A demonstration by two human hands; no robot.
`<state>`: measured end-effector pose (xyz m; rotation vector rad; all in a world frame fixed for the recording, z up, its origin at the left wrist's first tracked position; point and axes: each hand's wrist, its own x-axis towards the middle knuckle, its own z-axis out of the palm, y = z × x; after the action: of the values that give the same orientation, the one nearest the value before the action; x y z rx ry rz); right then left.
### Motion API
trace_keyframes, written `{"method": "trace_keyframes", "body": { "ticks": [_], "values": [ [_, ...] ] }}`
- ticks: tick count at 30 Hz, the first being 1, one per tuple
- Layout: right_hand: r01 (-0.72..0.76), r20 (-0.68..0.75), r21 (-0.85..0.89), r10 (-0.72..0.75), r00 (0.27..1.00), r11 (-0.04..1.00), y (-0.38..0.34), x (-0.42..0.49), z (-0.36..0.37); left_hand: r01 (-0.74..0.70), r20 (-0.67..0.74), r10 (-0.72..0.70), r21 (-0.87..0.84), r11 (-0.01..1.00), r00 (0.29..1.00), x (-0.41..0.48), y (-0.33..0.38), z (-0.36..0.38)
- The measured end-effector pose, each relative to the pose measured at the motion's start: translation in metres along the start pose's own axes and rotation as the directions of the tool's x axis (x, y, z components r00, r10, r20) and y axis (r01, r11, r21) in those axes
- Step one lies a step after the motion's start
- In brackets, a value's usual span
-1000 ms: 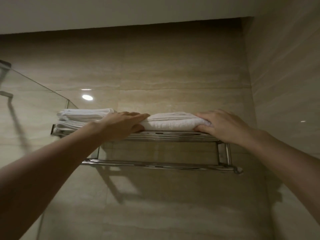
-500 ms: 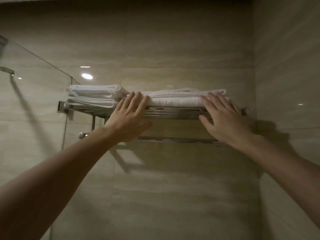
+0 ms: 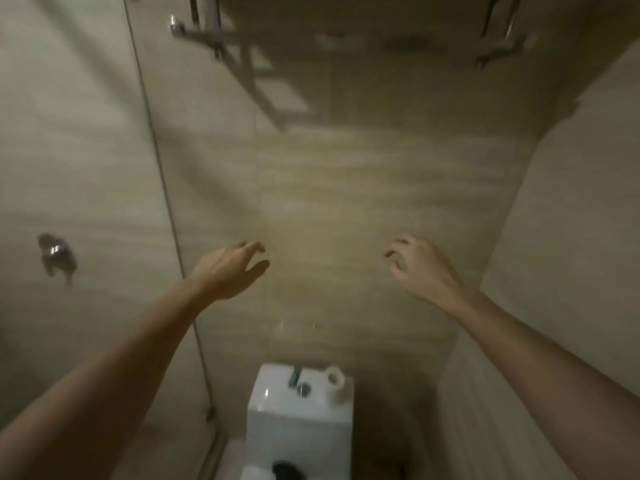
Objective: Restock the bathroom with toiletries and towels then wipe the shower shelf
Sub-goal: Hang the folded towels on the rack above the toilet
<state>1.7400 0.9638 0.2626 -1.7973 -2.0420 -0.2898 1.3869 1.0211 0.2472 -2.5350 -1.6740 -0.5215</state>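
Observation:
My left hand (image 3: 231,271) and my right hand (image 3: 420,268) hang in front of the beige tiled wall, both empty with fingers apart and loosely curled. Only the underside of the metal towel rack (image 3: 221,32) shows at the top edge, blurred; the towels on it are out of view. Below my hands stands a white toilet tank (image 3: 294,420) with a toilet paper roll (image 3: 336,381) on its lid at the right.
A glass shower partition (image 3: 86,168) fills the left side, its edge running down from the top to the floor. A metal fitting (image 3: 55,254) shows through the glass. A tiled side wall (image 3: 571,237) closes the right.
Both hands have left the folded towels on the rack and dropped lower. The view has swung down, so the rack slid to the top edge and the toilet tank appeared.

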Motion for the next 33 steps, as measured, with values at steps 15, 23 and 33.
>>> {"method": "trace_keyframes", "body": {
  "ticks": [15,23,33],
  "values": [
    [-0.201,0.972,0.002,0.046,0.231,0.980,-0.013,-0.357,0.279,0.961,0.776,-0.588,-0.087,0.262,0.230,-0.552,0.015,0.313],
    [-0.226,0.997,0.077,-0.068,0.047,0.971,-0.012,-0.434,0.309,0.853,0.758,-0.542,0.037,-0.521,-0.363,-0.719,0.175,0.297],
    [0.015,0.982,0.180,-0.178,-0.065,0.984,-0.018,-0.390,0.381,0.656,0.665,-0.607,-0.227,-0.719,-0.435,-0.681,0.282,0.278]
  ]
}}
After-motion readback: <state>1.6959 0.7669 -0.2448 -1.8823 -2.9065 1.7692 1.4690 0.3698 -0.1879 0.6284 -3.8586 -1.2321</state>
